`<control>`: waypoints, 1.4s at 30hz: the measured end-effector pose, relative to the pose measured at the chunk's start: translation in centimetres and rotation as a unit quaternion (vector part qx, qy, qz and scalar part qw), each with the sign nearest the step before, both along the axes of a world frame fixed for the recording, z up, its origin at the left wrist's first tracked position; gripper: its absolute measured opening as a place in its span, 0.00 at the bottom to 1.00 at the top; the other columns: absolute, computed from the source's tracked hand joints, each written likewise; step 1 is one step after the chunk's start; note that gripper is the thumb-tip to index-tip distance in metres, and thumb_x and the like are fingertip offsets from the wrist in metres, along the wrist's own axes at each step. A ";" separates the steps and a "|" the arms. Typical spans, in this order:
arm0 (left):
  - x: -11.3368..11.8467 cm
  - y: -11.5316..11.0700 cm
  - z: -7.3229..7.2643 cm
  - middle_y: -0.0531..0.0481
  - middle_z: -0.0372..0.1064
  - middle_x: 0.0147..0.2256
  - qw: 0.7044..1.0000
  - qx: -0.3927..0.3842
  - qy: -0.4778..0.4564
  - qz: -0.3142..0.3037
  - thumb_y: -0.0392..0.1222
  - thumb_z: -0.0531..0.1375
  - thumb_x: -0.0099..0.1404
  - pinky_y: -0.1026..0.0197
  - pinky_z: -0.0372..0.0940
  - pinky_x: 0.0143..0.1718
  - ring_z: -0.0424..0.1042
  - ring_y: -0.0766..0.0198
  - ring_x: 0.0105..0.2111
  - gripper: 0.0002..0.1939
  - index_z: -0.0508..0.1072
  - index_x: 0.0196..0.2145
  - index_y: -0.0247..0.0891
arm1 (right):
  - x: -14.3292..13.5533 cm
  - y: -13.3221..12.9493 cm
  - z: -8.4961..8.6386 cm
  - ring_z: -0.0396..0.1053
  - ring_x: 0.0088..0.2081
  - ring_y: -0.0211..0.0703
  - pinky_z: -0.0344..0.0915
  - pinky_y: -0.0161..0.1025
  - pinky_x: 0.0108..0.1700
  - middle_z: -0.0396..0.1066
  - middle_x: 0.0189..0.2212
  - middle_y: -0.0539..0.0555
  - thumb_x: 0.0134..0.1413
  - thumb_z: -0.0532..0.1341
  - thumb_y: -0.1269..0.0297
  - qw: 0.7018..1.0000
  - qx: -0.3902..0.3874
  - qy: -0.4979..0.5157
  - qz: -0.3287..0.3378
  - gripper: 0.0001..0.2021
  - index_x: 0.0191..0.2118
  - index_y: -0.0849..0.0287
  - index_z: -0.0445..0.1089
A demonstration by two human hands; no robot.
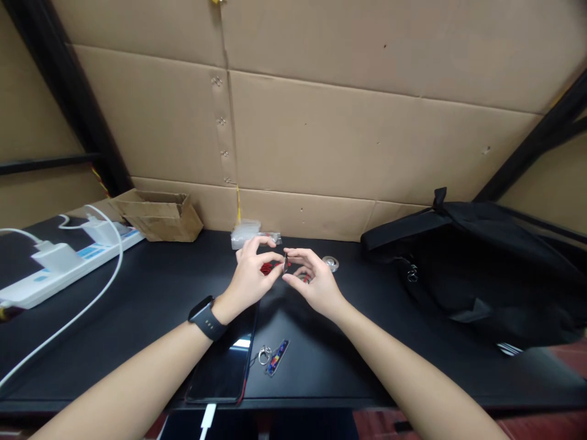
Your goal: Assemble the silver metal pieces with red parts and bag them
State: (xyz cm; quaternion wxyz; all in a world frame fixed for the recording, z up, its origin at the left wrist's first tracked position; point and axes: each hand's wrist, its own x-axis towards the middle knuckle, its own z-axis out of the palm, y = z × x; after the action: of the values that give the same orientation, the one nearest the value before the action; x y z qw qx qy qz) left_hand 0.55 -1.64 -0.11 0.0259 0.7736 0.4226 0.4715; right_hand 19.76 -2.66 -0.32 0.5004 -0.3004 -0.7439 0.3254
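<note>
Black, the table (330,370) stretched beneath the left hand (251,273) and right hand (321,286); a bag (486,275) lay to their right, a phone (222,366) nearer than both. Close together, the hands pinched a small, thin object (285,263) upright between their fingertips.

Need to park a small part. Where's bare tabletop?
Left: table between the white cable and left forearm. Right: strip between right forearm and black bag. Crowded: middle, where left hand and right hand hold a small dark piece, phone and keychain lie nearer the front edge, and plastic packets sit behind.
</note>
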 end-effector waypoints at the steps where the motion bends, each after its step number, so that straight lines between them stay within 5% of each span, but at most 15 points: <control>1: 0.0 0.0 0.0 0.47 0.66 0.50 1.000 0.009 0.005 0.004 0.38 0.64 0.65 0.44 0.59 0.57 0.65 0.50 0.56 0.04 0.81 0.34 0.45 | -0.1 0.0 -0.1 0.73 0.55 0.48 0.72 0.38 0.42 0.68 0.59 0.58 0.55 0.68 0.65 1.000 -0.015 0.017 0.006 0.20 0.52 0.51 0.66; 6: -0.1 -0.1 0.3 0.47 0.68 0.49 1.000 0.018 0.019 0.012 0.39 0.65 0.65 0.44 0.59 0.56 0.66 0.50 0.55 0.04 0.81 0.35 0.45 | -0.2 0.2 -0.3 0.75 0.51 0.46 0.71 0.36 0.41 0.69 0.55 0.56 0.54 0.70 0.60 0.996 -0.069 0.060 0.009 0.21 0.51 0.51 0.65; 9: -0.2 -0.1 0.4 0.46 0.68 0.50 0.999 0.025 0.021 0.019 0.39 0.65 0.64 0.44 0.59 0.55 0.66 0.49 0.54 0.03 0.81 0.34 0.44 | 0.3 0.5 -0.2 0.77 0.41 0.44 0.71 0.38 0.38 0.76 0.42 0.53 0.64 0.61 0.53 0.996 -0.086 0.003 -0.028 0.11 0.43 0.54 0.69; 11: -0.2 -0.2 0.4 0.46 0.68 0.50 0.999 0.027 0.025 0.021 0.39 0.66 0.64 0.44 0.58 0.55 0.66 0.49 0.54 0.03 0.81 0.34 0.44 | 0.7 0.8 -0.1 0.76 0.36 0.43 0.70 0.39 0.37 0.76 0.36 0.53 0.68 0.55 0.51 0.994 -0.080 -0.048 -0.055 0.16 0.39 0.56 0.72; 17: -0.1 0.0 0.0 0.47 0.67 0.50 0.999 0.019 0.036 0.009 0.41 0.66 0.65 0.45 0.57 0.55 0.65 0.50 0.55 0.03 0.81 0.35 0.45 | 1.2 1.0 0.5 0.72 0.52 0.47 0.70 0.40 0.45 0.73 0.51 0.56 0.64 0.61 0.59 0.992 -0.010 -0.108 -0.058 0.07 0.38 0.56 0.74; 28: 0.4 -0.8 0.5 0.47 0.65 0.54 0.997 -0.059 0.045 -0.023 0.46 0.54 0.74 0.45 0.56 0.58 0.61 0.51 0.58 0.11 0.73 0.49 0.46 | 1.5 1.1 0.7 0.68 0.53 0.47 0.65 0.45 0.53 0.67 0.48 0.58 0.61 0.61 0.67 0.980 0.068 -0.166 -0.087 0.05 0.34 0.58 0.72; 35: 0.4 -0.2 -0.6 0.49 0.67 0.55 0.989 -0.072 0.129 -0.022 0.47 0.65 0.64 0.45 0.58 0.53 0.60 0.46 0.58 0.08 0.80 0.42 0.49 | 1.7 0.9 0.9 0.66 0.56 0.47 0.64 0.45 0.55 0.66 0.51 0.58 0.62 0.61 0.67 0.980 0.062 -0.174 -0.076 0.04 0.35 0.57 0.72; 42: 0.2 0.0 -0.5 0.51 0.70 0.51 0.990 -0.062 0.122 -0.018 0.46 0.65 0.65 0.45 0.57 0.52 0.61 0.49 0.55 0.04 0.82 0.35 0.50 | 2.0 1.3 0.6 0.65 0.54 0.48 0.64 0.48 0.55 0.67 0.51 0.57 0.62 0.62 0.67 0.973 0.066 -0.211 -0.074 0.03 0.36 0.56 0.73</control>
State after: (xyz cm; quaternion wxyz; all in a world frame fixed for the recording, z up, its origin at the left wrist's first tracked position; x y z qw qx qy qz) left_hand 0.73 -1.68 -0.57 0.0309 0.8297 0.4370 0.3459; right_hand 21.77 -1.34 0.32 0.3737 -0.3827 -0.8282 0.1673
